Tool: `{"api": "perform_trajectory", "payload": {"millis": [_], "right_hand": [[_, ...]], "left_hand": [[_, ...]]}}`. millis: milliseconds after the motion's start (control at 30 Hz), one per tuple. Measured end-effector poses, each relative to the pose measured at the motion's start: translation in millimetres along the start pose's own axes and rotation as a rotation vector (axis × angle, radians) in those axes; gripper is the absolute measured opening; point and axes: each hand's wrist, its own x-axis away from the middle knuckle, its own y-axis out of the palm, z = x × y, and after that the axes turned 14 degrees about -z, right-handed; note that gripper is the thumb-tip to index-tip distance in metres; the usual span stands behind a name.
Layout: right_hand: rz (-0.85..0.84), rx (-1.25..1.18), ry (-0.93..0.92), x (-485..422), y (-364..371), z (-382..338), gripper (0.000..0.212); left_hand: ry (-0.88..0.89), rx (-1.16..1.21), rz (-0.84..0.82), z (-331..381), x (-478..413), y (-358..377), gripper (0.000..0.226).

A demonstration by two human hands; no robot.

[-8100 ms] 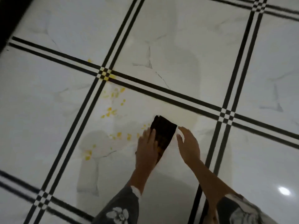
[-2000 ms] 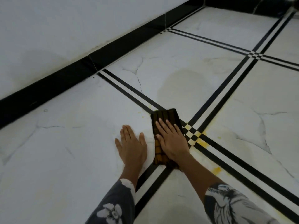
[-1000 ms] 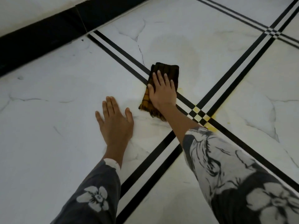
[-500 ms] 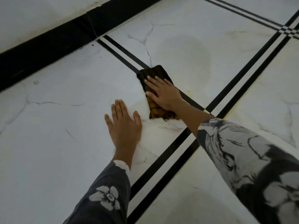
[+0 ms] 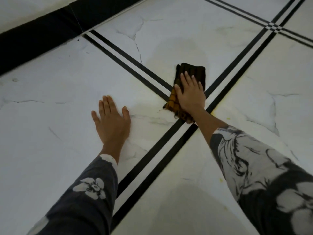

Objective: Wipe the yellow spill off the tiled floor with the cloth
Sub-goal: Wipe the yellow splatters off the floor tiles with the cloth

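Near edge: both floral sleeves [image 5: 88,192] reach forward. I see faint yellow specks [image 5: 228,119] on the tiled floor [image 5: 50,126], just right of the right forearm. Left hand [image 5: 111,122] lies flat on a white tile, fingers straight, holding nothing. Further out, right hand [image 5: 190,95] presses flat, fingers straight, on the dark folded cloth [image 5: 193,72], which lies where the black tile lines [image 5: 152,160] cross. Beyond: black skirting [image 5: 42,36] along the wall

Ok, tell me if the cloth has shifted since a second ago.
Yes. The cloth slid along the black double stripe towards the stripes' crossing, which it now covers under the right hand.
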Motion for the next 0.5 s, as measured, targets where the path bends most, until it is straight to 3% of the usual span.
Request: {"api": "perform_trajectory", "payload": {"millis": [300, 433, 500], "right_hand": [[-0.002, -0.022, 0.072, 118, 12, 53, 0.06], [-0.044, -0.009, 0.039, 148, 16, 57, 0.071], [-0.049, -0.023, 0.017, 142, 13, 64, 0.066]], "left_hand": [[-0.034, -0.035, -0.003, 12, 15, -7, 0.063], [0.268, -0.014, -0.051, 96, 49, 13, 0.06], [0.331, -0.005, -0.105, 134, 57, 30, 0.059]]}}
